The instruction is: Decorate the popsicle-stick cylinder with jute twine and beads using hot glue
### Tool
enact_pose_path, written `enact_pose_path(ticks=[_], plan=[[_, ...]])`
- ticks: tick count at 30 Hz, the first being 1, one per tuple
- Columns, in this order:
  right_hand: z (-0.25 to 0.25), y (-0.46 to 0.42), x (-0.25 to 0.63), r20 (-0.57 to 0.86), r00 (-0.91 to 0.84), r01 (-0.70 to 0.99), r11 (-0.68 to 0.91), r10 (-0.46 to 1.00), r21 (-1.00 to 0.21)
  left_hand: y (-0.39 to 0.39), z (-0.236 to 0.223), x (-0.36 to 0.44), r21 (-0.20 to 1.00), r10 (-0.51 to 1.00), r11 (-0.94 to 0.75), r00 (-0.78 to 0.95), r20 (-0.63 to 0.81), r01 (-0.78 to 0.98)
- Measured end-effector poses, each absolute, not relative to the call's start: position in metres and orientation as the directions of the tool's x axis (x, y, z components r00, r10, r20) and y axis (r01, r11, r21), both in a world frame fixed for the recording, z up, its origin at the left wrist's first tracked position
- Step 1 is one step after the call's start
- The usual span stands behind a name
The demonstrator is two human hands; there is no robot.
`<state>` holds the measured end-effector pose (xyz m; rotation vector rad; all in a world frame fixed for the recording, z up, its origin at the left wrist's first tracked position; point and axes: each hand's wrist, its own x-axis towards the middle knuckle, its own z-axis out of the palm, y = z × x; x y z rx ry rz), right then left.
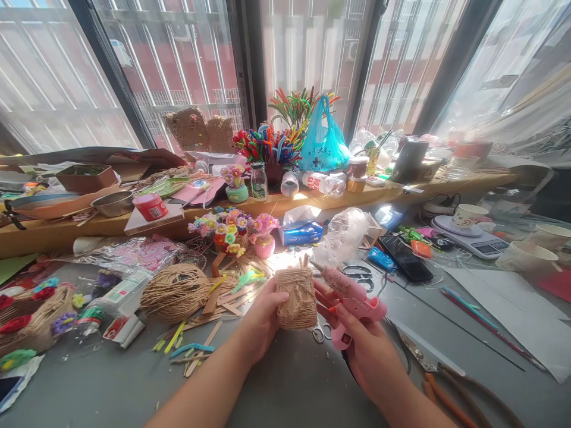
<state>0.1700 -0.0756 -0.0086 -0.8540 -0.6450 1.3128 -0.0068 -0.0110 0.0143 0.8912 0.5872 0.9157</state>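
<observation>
On the left we see a ball of twine (176, 293) beside loose wooden sticks (211, 302), and in the near middle our left hand (264, 318) grasps a twine-wrapped piece (297, 300), thumb on its front. Just right of it our right hand (370, 343) is wrapped around a pink glue gun (352, 295), its nozzle near the piece's upper right corner, so a slip of either wrist could, we judge, burn fingers or smear glue. Farther right, a dark cable (405, 348) lies near brown-handled cutters (446, 398) and might snag if tugged.
</observation>
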Motion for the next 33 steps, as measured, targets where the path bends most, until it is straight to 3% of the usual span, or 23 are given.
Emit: enact_pose_path(ticks=[5, 11, 19, 27, 33], plan=[[-0.007, -0.0746, 0.1696, -0.054, 0.163, -0.551, 0.046, 0.985, -0.833, -0.0113, 0.0169, -0.0058, 0.861, 0.867, 0.335, 0.483, -0.123, -0.382], [-0.006, -0.0738, 0.1708, -0.045, 0.15, -0.567, 0.049, 0.988, -0.822, -0.0113, 0.0177, -0.0081, 0.833, 0.825, 0.324, 0.565, -0.017, -0.449], [-0.0013, -0.0745, 0.1696, -0.062, 0.158, -0.573, 0.04, 0.986, -0.819, -0.0097, 0.0138, -0.007, 0.851, 0.84, 0.315, 0.541, -0.045, -0.42], [-0.0029, -0.0747, 0.172, -0.061, 0.154, -0.588, 0.042, 0.986, -0.808, -0.0104, 0.0181, -0.0097, 0.825, 0.788, 0.316, 0.613, 0.046, -0.468], [-0.0017, -0.0749, 0.1718, -0.067, 0.156, -0.57, 0.034, 0.985, -0.821, -0.0124, 0.0157, -0.0071, 0.845, 0.832, 0.32, 0.554, -0.035, -0.428]])
